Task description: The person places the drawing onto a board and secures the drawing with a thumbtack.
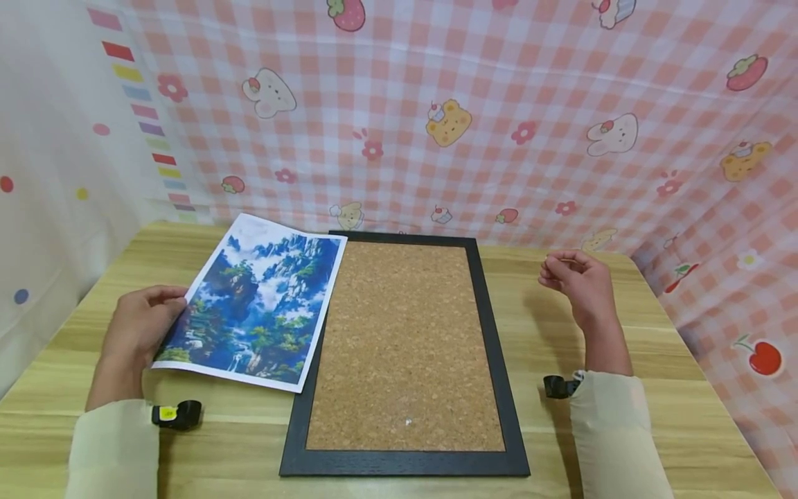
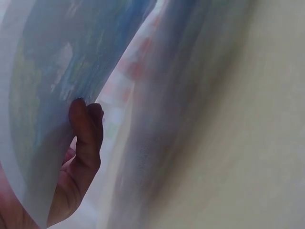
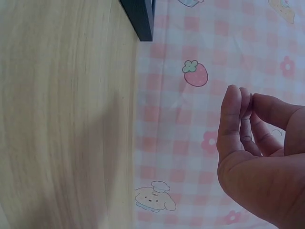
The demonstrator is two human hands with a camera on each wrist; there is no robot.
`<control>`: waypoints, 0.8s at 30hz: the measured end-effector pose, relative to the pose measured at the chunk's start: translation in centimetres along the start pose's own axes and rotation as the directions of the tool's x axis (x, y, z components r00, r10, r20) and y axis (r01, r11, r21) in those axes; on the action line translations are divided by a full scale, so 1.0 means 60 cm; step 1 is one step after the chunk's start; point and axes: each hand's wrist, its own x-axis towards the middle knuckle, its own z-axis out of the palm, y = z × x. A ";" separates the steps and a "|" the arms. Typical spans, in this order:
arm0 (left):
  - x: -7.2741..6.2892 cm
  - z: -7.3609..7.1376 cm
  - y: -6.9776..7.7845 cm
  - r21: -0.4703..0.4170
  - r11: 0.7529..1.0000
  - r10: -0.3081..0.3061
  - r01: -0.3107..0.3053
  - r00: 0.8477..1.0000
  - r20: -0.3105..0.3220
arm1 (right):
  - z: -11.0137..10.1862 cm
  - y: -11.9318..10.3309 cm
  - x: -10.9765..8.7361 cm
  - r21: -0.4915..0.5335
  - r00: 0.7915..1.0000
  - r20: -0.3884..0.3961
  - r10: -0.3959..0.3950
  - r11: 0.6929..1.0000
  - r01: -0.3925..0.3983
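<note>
My left hand point(image 1: 140, 322) pinches the left edge of a printed landscape picture point(image 1: 262, 298) with blue mountains, clouds, trees and a white border. Thumb and fingers meet on the sheet point(image 2: 62, 71) in the left wrist view. The picture is tilted, and its right edge overlaps the left side of a cork board point(image 1: 405, 333) in a black frame point(image 1: 405, 463). Raised over the table right of the board, my right hand point(image 1: 580, 281) has curled fingers, with the thumb against the fingertips. Nothing shows between them in the right wrist view.
Under the board is a light wooden table point(image 1: 654, 346). A small clear object point(image 1: 408, 421) sits on the cork near its lower edge. Pink checked cloth point(image 1: 399, 166) with cartoon prints hangs behind and at the right; white dotted cloth point(image 1: 50, 229) hangs at the left.
</note>
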 end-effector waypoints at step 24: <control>0.000 0.011 0.002 -0.009 0.996 0.089 -0.089 0.990 0.109 | 0.016 -0.006 -0.003 -0.120 1.000 0.023 -0.009 0.993 0.011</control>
